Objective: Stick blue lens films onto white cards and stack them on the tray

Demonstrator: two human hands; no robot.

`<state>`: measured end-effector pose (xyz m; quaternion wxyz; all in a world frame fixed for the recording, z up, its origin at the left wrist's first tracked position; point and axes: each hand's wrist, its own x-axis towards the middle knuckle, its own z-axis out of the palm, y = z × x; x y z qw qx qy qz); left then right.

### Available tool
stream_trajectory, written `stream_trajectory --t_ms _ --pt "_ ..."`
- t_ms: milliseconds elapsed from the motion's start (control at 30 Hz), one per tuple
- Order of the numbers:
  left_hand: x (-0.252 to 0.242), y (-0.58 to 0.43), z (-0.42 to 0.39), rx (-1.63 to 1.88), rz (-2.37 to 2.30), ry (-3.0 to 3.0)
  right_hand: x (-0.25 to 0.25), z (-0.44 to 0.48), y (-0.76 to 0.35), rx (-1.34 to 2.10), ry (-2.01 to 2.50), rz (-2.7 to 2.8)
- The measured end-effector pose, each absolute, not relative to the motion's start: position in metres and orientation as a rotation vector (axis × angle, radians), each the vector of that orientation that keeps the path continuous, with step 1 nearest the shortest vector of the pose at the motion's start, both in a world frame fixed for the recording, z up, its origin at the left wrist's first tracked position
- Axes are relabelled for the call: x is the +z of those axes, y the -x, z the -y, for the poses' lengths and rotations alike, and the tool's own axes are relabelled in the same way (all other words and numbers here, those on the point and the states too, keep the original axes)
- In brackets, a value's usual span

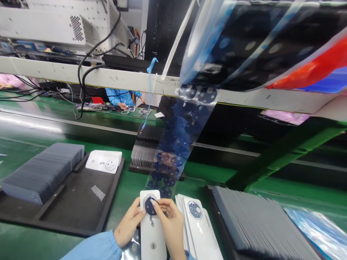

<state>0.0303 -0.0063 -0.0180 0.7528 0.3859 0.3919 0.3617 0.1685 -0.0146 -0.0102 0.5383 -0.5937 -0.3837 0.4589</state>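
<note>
A white phone back panel (152,234) with dark printed marks lies in front of me, its long side pointing away. My left hand (128,223) grips its left edge, thumb near the round camera area. My right hand (171,222) pinches the edge of a round dark-blue sticker with holes (149,206), which covers much of that area. Whether the sticker is fully stuck down I cannot tell. Just beyond, a clear strip of similar round stickers (175,139) hangs down to the bench. More white panels (200,231) lie stacked to the right, the top one with a dark round camera patch.
At left, a black tray (78,213) holds a row of grey sheets (45,171) and white panels (104,161). Another row of grey sheets (260,224) stands at right, beside blue film (320,231). A pale shelf beam (130,80) crosses above. A co-worker in blue (119,96) sits beyond.
</note>
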Motion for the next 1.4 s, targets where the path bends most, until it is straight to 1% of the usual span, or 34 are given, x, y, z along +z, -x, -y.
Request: stream_trajectory --t_ms 200,533,1000,1400 --pt "-0.017 -0.029 0.009 0.78 -0.828 -0.896 -0.007 0.017 -0.166 1.055 1.425 0.911" --pt "-0.014 -0.03 0.009 0.786 -0.803 -0.904 -0.018 0.015 -0.167 1.022 1.425 0.916" --pt "-0.02 -0.027 0.009 0.767 -0.81 -0.929 -0.02 0.017 -0.167 0.961 1.425 0.978" --pt "-0.01 -0.031 0.012 0.809 -0.856 -0.931 -0.027 0.019 -0.162 0.933 1.434 1.049"
